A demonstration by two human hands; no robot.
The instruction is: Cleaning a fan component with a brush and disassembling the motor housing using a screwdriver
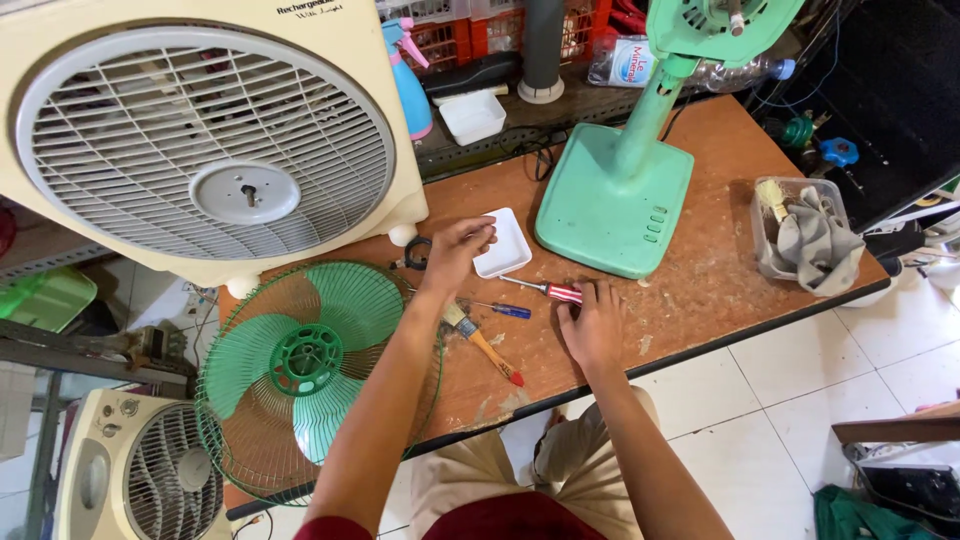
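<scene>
Right hand [592, 325] is laid flat on the bench [700, 290], fingers loosely spread and nothing gripped; its fingertips are set against the red handle of a screwdriver [545, 290]. That screwdriver is laid with its long axis running left to right, slightly tilted, the shaft pointed toward the white tray [512, 250] and the handle nearest the right hand. Left hand [457, 250] is held over the tray's left edge, fingers curled inward; whether anything small is pinched cannot be told. A blue screwdriver [505, 310] and a brush [482, 342] with an orange handle are seen between the two forearms. A green fan base [610, 205] is stood just beyond the tray, and a green fan guard with blades [300, 365] is laid at the bench's left end.
</scene>
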